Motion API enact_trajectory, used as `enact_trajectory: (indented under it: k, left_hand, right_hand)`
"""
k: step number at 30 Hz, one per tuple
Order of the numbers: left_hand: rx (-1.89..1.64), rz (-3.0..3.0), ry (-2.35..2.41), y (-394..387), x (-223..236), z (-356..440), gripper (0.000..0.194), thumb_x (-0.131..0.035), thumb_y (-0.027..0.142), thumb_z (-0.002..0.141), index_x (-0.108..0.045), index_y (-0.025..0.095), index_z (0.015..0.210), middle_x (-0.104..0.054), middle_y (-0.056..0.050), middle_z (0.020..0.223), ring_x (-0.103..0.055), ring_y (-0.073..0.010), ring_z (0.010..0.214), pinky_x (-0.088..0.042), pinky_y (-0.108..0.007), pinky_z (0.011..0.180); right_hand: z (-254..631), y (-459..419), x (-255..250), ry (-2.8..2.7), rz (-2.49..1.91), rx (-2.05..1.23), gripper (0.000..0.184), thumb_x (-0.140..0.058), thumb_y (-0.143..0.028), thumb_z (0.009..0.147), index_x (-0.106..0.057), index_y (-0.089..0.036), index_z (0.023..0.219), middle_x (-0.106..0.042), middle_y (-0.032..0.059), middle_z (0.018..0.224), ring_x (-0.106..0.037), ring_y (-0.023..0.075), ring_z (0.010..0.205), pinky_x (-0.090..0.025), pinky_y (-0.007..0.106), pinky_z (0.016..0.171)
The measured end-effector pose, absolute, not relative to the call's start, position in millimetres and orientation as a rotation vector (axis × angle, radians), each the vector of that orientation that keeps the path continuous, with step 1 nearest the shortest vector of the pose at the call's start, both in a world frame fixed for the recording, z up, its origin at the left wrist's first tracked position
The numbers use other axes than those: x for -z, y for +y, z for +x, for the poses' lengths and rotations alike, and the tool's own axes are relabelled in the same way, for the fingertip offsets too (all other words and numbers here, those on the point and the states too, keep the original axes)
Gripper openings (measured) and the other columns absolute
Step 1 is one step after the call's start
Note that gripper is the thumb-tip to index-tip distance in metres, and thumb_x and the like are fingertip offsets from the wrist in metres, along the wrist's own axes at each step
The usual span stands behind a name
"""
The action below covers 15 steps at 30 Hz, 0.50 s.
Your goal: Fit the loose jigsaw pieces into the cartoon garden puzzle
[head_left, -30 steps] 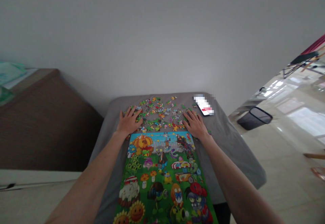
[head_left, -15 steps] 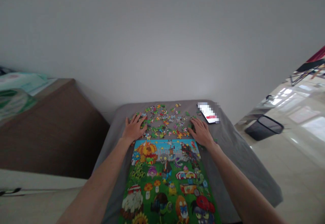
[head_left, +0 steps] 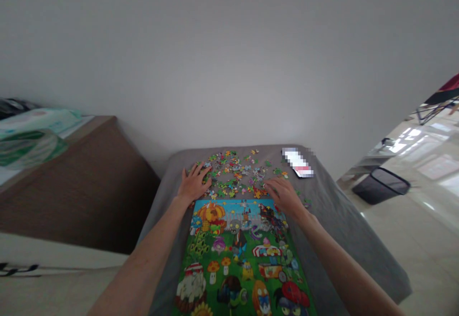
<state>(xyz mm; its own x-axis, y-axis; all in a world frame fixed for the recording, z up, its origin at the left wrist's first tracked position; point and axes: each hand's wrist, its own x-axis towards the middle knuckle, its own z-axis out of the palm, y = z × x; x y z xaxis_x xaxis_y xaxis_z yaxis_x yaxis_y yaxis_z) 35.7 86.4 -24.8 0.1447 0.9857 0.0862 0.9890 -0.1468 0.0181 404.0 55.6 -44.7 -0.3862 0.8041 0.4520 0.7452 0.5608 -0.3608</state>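
And there it was: a scatter of jigsaw puzzle pieces was spread across a grey-covered tabletop, just above a printed puzzle picture of cartoon plants and zombies. The lower left edge of the scatter was touched by the left hand, its fingers spread wide. The right hand was held at the lower right edge, its fingers drawn together; whether a piece was pinched could not be told. A blurred phone was laid just beyond, and a black mesh wastebasket was seen on the tiled floor.
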Motion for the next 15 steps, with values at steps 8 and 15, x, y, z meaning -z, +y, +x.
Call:
enact_trajectory:
  k: [8, 15]
  left_hand:
    - [0.136, -2.339, -2.03, 87.3, 26.6, 35.0, 0.055, -0.045, 0.044, 0.102, -0.049, 0.03, 0.155, -0.036, -0.008, 0.168, -0.033, -0.0357, 0.155, -0.023, -0.071, 0.122]
    - [0.136, -2.342, -2.053, 87.9, 28.0, 37.0, 0.056, -0.044, 0.046, 0.102, -0.047, 0.033, 0.157, -0.034, -0.005, 0.169, -0.03, -0.0343, 0.156, -0.02, -0.069, 0.124]
  right_hand:
    - [355.4, 10.4, 46.2, -2.404, -0.992, -0.214, 0.019, -0.07, -0.035, 0.096, -0.078, -0.03, 0.113, -0.075, 0.0056, 0.118, -0.067, 0.0246, 0.109, -0.053, 0.041, 0.098]
    - [351.2, 16.3, 55.3, -2.337, -1.029, -0.285, 0.017, -0.069, -0.028, 0.096, -0.08, -0.028, 0.109, -0.075, 0.0079, 0.116, -0.066, 0.0266, 0.109, -0.053, 0.046, 0.099]
